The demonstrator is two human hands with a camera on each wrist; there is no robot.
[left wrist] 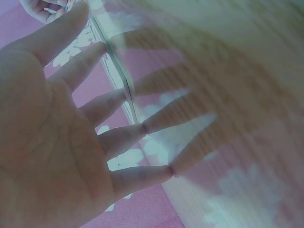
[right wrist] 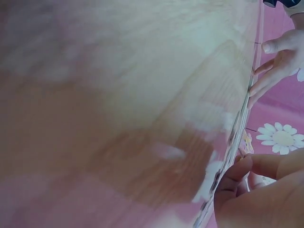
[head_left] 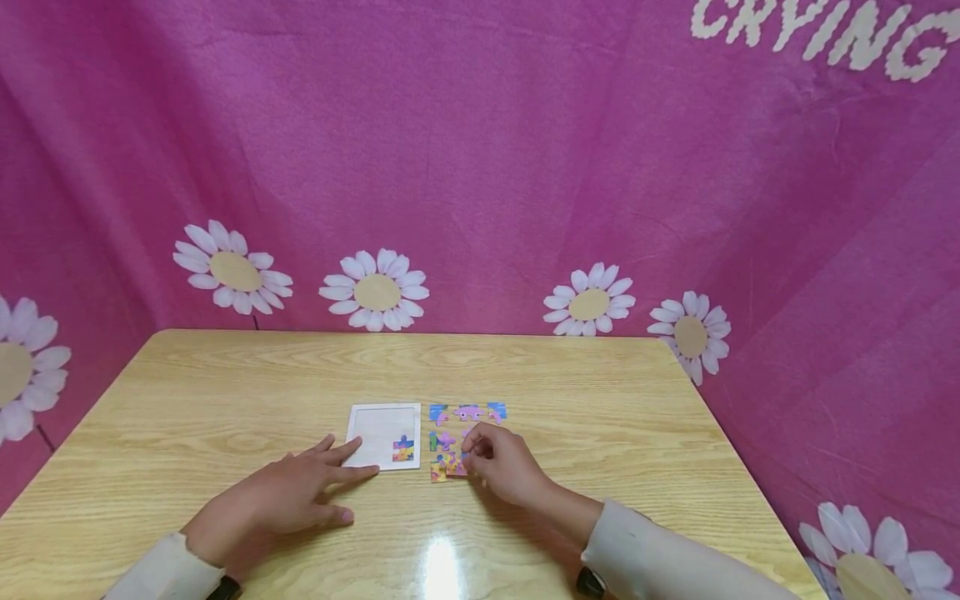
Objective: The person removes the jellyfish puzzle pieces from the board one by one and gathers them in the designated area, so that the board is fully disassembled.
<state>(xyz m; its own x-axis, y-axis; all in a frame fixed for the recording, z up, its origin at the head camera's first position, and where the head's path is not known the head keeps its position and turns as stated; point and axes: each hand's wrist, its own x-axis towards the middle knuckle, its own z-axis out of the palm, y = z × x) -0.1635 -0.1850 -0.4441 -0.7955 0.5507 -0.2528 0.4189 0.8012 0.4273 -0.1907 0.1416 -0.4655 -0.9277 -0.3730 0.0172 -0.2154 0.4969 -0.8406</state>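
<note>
A white square puzzle tray (head_left: 386, 407) lies on the table, with a small joined patch of colourful puzzle (head_left: 403, 451) in its lower right corner. My left hand (head_left: 296, 492) is spread with straight fingers, its fingertips at the tray's left and lower edges. Just right of the tray, loose jigsaw pieces (head_left: 468, 412) lie in rough rows. Over the lower right of these my right hand (head_left: 506, 467) pinches a small puzzle piece (right wrist: 247, 142) between thumb and forefinger. Its curled fingers hide part of the rows.
The wood-grain table (head_left: 262, 383) reflects light near its front edge. A pink cloth (head_left: 465, 167) printed with white daisies hangs behind and at both sides.
</note>
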